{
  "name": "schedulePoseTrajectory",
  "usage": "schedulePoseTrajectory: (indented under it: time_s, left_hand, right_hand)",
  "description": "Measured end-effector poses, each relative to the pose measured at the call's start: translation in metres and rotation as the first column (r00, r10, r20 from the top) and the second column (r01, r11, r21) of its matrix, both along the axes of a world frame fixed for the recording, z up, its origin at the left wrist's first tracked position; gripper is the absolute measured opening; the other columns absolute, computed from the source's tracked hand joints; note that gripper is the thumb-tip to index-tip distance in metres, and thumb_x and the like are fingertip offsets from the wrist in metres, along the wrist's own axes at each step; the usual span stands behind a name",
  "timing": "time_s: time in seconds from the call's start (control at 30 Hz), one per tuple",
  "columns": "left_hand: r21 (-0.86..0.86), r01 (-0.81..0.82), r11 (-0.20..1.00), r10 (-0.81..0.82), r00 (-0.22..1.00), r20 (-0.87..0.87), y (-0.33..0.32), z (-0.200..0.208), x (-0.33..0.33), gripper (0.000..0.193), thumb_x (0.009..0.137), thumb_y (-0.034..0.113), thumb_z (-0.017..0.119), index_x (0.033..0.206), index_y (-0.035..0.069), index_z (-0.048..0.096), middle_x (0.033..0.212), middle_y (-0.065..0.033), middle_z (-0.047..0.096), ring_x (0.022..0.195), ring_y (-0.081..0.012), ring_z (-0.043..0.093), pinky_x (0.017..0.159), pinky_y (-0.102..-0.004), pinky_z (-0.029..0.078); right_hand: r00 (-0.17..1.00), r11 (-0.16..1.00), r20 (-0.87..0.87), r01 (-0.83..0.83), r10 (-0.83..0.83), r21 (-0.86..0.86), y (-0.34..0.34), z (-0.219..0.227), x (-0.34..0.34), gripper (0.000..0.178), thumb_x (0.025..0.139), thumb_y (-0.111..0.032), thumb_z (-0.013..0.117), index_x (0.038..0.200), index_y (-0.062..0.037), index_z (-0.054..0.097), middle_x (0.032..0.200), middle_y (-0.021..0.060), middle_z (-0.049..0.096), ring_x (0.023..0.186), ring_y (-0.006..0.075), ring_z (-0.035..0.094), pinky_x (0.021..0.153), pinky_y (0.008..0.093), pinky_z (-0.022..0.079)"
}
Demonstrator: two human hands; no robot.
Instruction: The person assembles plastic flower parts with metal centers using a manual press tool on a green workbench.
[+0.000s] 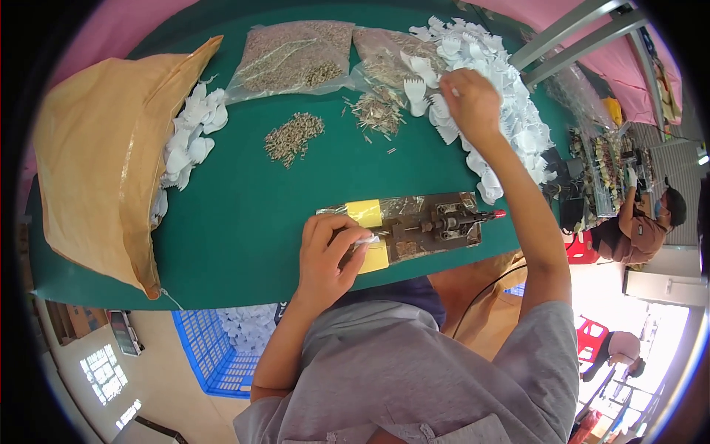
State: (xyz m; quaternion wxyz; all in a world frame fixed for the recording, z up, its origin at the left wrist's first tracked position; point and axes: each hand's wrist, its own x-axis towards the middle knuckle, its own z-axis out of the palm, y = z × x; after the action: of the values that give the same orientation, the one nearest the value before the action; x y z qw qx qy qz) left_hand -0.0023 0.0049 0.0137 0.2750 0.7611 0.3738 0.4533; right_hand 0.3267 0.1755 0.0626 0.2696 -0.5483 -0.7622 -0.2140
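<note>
My left hand (329,255) pinches a small white plastic piece (367,240) at the left end of a bench fixture (409,248). Yellow pads (364,214) lie beside those fingers, and a metal toggle clamp (452,220) with a red tip is mounted on the fixture's right. Farther off, my right hand (471,103) is over the near edge of a heap of white claw-shaped plastic pieces (510,96). Its fingers are drawn together, and what they hold, if anything, is too small to make out. One loose claw-shaped piece (416,97) lies just left of it.
On the green table (222,229) are a pile of small metal parts (293,138), a pile of thin pins (376,116) and clear bags of parts (296,55). A tan sack (103,163) spills white pieces at left. Below stands a blue crate (211,362). Two people are at right.
</note>
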Motion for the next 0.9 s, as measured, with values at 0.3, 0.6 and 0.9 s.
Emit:
schedulePoseTrajectory:
  time_s: [0.3,0.6,0.9]
  left_hand:
    - [0.099,-0.128,0.987,0.128,0.992,0.005,0.003,-0.007,-0.001,0.074,0.076,0.006,0.086,0.142,0.005,0.054,0.143,-0.0141,0.060,0.127,-0.0364,0.053,0.105,-0.0450,0.045]
    - [-0.183,0.016,0.983,-0.009,0.999,0.041,-0.004,-0.013,-0.003,0.079,0.083,-0.001,0.081,0.153,0.004,0.044,0.120,-0.0114,0.070,0.129,-0.0260,0.049,0.099,-0.0370,0.051]
    - [-0.061,0.010,0.998,-0.016,0.994,-0.104,0.003,-0.002,-0.004,0.052,0.080,0.004,0.080,0.130,0.009,0.067,0.114,-0.0051,0.069,0.118,-0.0310,0.053,0.099,-0.0423,0.047]
  right_hand:
    - [0.812,0.529,-0.505,-0.578,0.294,-0.621,-0.117,0.031,-0.108,0.011,0.091,-0.010,0.075,0.100,-0.0037,0.077,0.093,0.0085,0.071,0.090,0.0270,0.064,0.078,0.0374,0.052]
    - [0.648,0.422,-0.759,-0.674,-0.056,-0.606,-0.138,0.016,-0.113,0.012,0.095,-0.014,0.075,0.099,-0.0043,0.079,0.090,0.0092,0.073,0.079,0.0190,0.070,0.071,0.0329,0.056]
    - [0.878,0.791,-0.475,-0.331,0.058,-0.514,-0.084,0.010,-0.063,0.013,0.092,-0.009,0.075,0.103,-0.0038,0.077,0.096,0.0095,0.076,0.082,0.0231,0.072,0.075,0.0346,0.058]
